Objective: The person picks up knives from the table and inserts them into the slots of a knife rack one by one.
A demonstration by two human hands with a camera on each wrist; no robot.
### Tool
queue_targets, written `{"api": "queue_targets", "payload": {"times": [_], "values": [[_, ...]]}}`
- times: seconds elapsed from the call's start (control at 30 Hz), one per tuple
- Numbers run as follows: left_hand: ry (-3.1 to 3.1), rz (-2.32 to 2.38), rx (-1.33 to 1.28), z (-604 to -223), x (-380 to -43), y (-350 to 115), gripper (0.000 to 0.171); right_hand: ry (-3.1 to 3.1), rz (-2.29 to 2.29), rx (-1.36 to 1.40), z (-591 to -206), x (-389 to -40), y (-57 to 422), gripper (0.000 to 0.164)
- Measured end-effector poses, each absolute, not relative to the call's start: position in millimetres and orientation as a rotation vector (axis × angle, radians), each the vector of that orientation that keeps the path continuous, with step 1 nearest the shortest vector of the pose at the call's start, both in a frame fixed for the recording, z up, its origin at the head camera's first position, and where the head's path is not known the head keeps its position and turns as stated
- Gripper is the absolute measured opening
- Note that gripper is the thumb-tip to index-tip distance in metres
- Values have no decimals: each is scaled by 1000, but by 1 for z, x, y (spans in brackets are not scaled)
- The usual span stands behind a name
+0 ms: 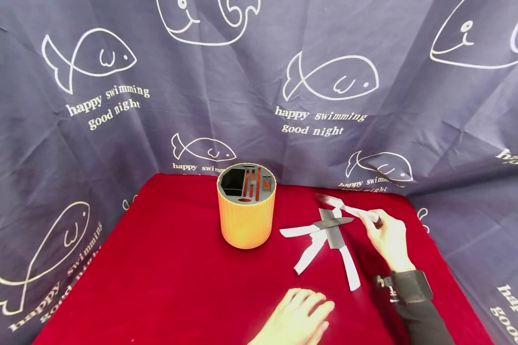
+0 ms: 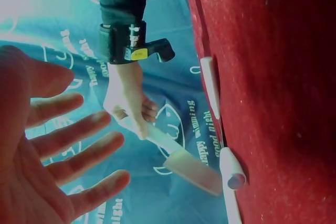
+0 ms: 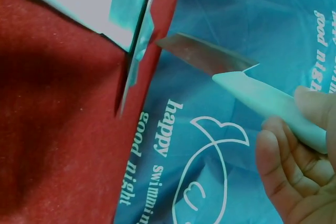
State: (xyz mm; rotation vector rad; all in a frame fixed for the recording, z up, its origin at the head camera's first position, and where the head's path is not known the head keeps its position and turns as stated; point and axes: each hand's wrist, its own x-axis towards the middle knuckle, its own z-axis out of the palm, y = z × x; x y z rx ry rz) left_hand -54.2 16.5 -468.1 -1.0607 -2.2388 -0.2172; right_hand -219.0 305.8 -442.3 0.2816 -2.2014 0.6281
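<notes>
So the knife in hand (image 1: 350, 210) has a smooth, chunky handle, plain white from the head view and a bit minty in the right wrist one. The blade's short and pretty broad, with a slanted end, and it's kinda smeary from above, so don't ask me about the finer details. It's held up over the far right part of the red cloth (image 1: 177, 278), blade pointing in toward the middle.

The right hand (image 1: 388, 238) has its thumb and fingers pinched on the handle, near the butt end. There's a black strap (image 1: 412, 286) on that wrist and a dark sleeve (image 1: 425, 323) below it.

Just beside the blade there's a little pile: a narrow-bladed knife (image 1: 317, 227) lying across a wide-bladed knife (image 1: 343, 254), plus another white-handled piece (image 1: 309, 254) that's partly covered, so I can't tell what it is.

Left hand (image 1: 297, 317) is down at the near edge holding nothing, fingers loose and spread apart. Left of the pile stands a yellow round holder (image 1: 247, 223), upright, with a grey slotted top. Behind it all hangs a blue-grey fish-print curtain (image 1: 241, 91).
</notes>
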Motion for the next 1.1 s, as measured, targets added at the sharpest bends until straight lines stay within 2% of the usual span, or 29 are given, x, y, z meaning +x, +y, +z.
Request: {"api": "queue_targets", "payload": {"times": [0.9, 1.1], "values": [[-2208, -366, -962, -446, -72, 1, 35, -2064, 670, 359, -387, -194, 274, 16], [-2182, -370, -954, -440, -76, -1, 38, -1994, 609, 418, -376, -187, 263, 27]]}}
